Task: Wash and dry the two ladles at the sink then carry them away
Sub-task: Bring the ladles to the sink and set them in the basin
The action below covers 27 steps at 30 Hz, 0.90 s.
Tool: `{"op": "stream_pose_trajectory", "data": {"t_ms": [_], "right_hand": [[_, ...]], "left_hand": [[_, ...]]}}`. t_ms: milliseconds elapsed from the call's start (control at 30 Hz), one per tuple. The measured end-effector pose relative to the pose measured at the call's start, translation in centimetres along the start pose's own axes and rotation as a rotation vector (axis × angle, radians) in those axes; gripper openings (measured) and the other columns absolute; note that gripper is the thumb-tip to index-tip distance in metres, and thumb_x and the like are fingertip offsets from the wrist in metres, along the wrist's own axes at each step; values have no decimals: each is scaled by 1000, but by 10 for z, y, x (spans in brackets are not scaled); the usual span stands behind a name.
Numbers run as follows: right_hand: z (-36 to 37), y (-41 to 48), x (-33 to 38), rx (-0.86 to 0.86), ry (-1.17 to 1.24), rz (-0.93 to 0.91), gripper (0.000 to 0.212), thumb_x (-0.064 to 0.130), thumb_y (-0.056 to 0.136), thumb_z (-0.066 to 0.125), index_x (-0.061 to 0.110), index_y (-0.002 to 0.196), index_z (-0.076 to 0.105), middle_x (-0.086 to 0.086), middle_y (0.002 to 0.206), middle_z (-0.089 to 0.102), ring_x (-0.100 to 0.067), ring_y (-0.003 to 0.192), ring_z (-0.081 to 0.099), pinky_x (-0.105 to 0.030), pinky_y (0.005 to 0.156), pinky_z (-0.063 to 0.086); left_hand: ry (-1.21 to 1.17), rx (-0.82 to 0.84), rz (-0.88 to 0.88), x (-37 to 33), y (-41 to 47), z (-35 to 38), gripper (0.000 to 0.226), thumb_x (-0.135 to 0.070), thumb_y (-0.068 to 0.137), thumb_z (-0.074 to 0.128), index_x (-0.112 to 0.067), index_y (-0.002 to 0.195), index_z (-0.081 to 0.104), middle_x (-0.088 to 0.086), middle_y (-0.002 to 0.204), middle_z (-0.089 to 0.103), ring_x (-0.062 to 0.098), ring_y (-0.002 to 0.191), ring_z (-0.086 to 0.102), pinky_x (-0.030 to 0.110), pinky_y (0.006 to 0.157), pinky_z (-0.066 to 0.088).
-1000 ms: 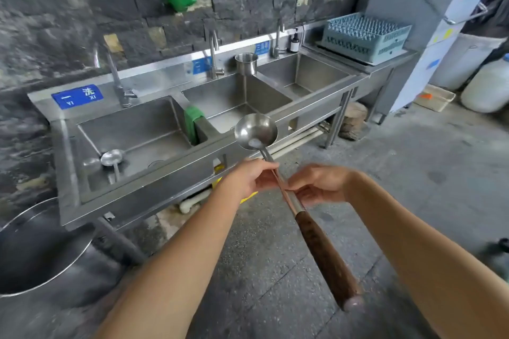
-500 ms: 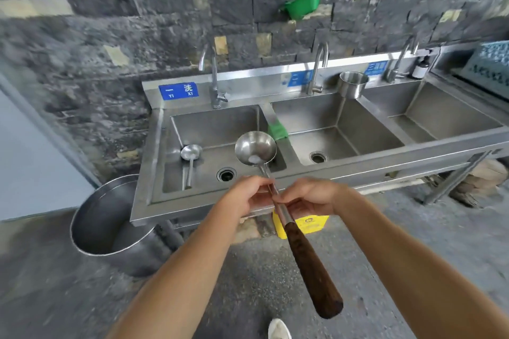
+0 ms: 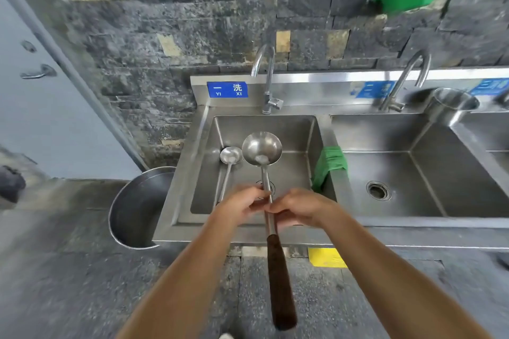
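Both hands, left hand and right hand, pinch the metal shaft of the big ladle, bowl over the left basin; small ladle lies inside. Best to lower the bowl under the tap, steadying the heavy wooden handle.

The large ladle now hangs with its bowl over the left basin, just beside the small ladle lying there; a second ago it was well short of that basin. The left hand and right hand, pinching its shaft, now sit over the basin's front rim.
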State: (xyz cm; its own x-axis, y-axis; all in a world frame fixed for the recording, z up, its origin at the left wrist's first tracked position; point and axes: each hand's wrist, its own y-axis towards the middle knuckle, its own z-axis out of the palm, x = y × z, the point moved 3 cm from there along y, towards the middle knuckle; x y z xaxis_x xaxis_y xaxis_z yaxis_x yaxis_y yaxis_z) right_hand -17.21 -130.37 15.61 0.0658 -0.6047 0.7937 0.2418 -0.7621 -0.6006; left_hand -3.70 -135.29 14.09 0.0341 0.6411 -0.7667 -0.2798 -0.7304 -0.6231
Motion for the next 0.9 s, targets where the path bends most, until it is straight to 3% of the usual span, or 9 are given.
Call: {"op": "stream_pose_trajectory", "data": {"t_ms": [167, 267, 333, 433, 533, 600, 667, 800, 900], "right_hand": [[12, 80, 19, -66, -56, 18, 5, -4, 90, 71, -4, 95, 73, -10, 81, 76, -14, 70, 77, -27, 66, 61], [14, 126, 33, -88, -111, 48, 15, 2, 90, 73, -8, 100, 75, -9, 83, 78, -13, 73, 77, -19, 63, 58], [13, 167, 41, -96, -130, 88, 15, 4, 89, 74, -7, 99, 76, -15, 91, 80, -19, 84, 79, -21, 68, 60], [12, 227, 44, -125, -139, 143, 16, 4, 86, 75, -6, 98, 77, -19, 99, 79, -26, 94, 79, -32, 84, 64], [12, 285, 40, -129, -186, 169, 13, 9, 86, 76, -3, 90, 76, -18, 97, 79, -28, 95, 77, -44, 95, 60], [14, 311, 38, -112, -174, 172, 8, 5, 89, 75, -3, 91, 77, -16, 94, 78, -21, 89, 78, -36, 84, 64], [16, 337, 33, -124, -110, 197, 9, 4, 88, 77, -4, 91, 78, -13, 89, 78, -17, 80, 78, -26, 70, 62], [19, 381, 15, -145, -71, 232, 14, 3, 87, 79, -5, 98, 77, -18, 100, 78, -22, 86, 78, -27, 67, 63], [23, 404, 0, -165, -40, 265, 21, 5, 87, 80, -6, 104, 76, -22, 103, 77, -22, 85, 78, -27, 67, 63]], "left_hand": [[33, -66, -29, -20, 58, -51, 24, 12, 87, 59, 11, 110, 66, 16, 87, 67, 26, 79, 67, 36, 82, 60], [80, -64, -50, -33, 96, -80, 16, 13, 85, 61, 9, 99, 67, 13, 75, 67, 23, 69, 68, 32, 70, 60], [100, -90, -85, -41, 133, -105, 15, 13, 85, 62, 12, 99, 67, 16, 79, 68, 26, 72, 69, 34, 72, 61], [182, -72, -131, -51, 182, -133, 8, 11, 87, 62, 9, 93, 65, 14, 78, 67, 28, 74, 67, 43, 89, 58], [231, -116, -156, -57, 228, -157, 14, 4, 90, 62, -10, 89, 65, 7, 83, 65, 19, 73, 64, 33, 79, 59], [342, -105, -134, -57, 257, -169, 12, -3, 93, 62, -7, 102, 68, 7, 87, 66, 19, 77, 65, 31, 79, 57], [430, -109, -180, -50, 286, -182, 8, -6, 92, 63, -2, 98, 68, 10, 83, 68, 22, 73, 69, 33, 76, 60], [617, -144, -183, -36, 330, -204, 7, -2, 82, 67, -1, 87, 72, 17, 80, 74, 30, 74, 75, 47, 72, 62], [704, -126, -192, -20, 360, -215, 18, -10, 62, 63, -4, 77, 72, 20, 76, 73, 35, 74, 74, 52, 70, 61]]}}
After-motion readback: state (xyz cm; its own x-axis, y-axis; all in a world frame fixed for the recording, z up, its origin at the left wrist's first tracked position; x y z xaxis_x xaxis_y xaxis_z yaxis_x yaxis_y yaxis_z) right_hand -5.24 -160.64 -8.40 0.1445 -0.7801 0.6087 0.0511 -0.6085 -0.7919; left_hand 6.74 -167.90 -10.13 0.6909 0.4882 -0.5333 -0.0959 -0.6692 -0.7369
